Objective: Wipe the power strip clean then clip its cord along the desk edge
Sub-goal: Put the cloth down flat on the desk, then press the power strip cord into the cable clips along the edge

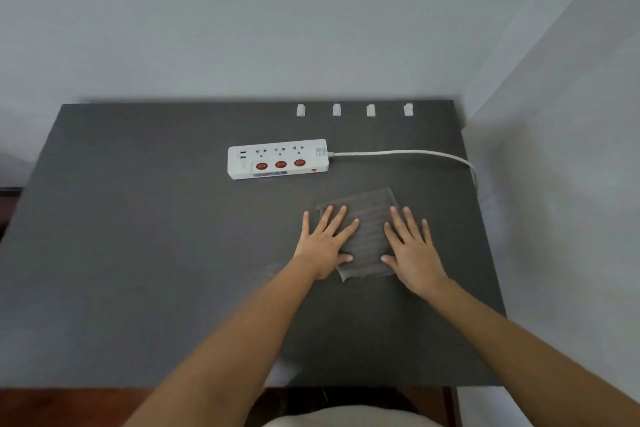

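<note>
A white power strip (278, 159) with three red switches lies flat near the middle of the dark desk (138, 236). Its white cord (408, 152) runs right and drops over the desk's right edge. A folded grey ribbed cloth (367, 236) lies just in front of the strip. My left hand (325, 243) rests flat on the cloth's left side, fingers spread. On the cloth's right side my right hand (412, 250) lies flat too, fingers apart. Several white cable clips (353, 110) stand in a row along the desk's far edge.
Grey walls stand behind the desk and close on its right (554, 149). The desk's near edge is just above my lap, with a reddish-brown floor (52, 406) below at the left.
</note>
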The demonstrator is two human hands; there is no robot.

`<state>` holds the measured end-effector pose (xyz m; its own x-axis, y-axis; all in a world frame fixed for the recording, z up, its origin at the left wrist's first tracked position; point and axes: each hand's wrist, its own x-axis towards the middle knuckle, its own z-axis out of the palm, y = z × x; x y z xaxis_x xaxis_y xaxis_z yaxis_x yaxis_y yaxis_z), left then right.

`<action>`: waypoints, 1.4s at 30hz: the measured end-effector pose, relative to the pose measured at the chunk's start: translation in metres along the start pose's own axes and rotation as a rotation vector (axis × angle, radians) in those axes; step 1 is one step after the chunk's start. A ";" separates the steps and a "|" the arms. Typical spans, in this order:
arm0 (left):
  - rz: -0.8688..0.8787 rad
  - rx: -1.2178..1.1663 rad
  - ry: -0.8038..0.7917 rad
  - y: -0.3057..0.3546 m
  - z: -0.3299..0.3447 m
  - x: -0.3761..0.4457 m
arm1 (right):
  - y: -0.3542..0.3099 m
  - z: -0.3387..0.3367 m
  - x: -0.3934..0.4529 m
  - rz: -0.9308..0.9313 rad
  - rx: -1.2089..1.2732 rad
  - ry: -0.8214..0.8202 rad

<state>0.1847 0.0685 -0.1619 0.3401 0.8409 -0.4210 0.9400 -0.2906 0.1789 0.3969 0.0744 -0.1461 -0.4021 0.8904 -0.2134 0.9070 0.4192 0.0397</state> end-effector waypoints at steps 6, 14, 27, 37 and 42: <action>-0.061 -0.033 -0.085 -0.078 0.047 -0.083 | -0.105 0.021 -0.002 -0.194 0.082 -0.079; -0.054 -0.073 -0.161 -0.091 0.094 -0.186 | -0.190 0.050 -0.074 -0.247 0.137 -0.110; -0.408 -0.802 0.472 -0.107 0.063 -0.284 | -0.232 0.007 -0.139 0.027 0.824 0.053; -0.389 -0.805 0.422 -0.077 -0.004 -0.194 | -0.114 -0.032 -0.095 0.367 0.654 0.218; -0.419 -0.673 0.457 -0.063 -0.028 -0.147 | -0.056 -0.040 -0.048 0.352 0.496 0.348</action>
<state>0.0747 -0.0239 -0.0866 -0.2038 0.9582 -0.2009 0.7208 0.2857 0.6315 0.3603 0.0156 -0.0986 -0.0156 0.9982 0.0584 0.9074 0.0387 -0.4185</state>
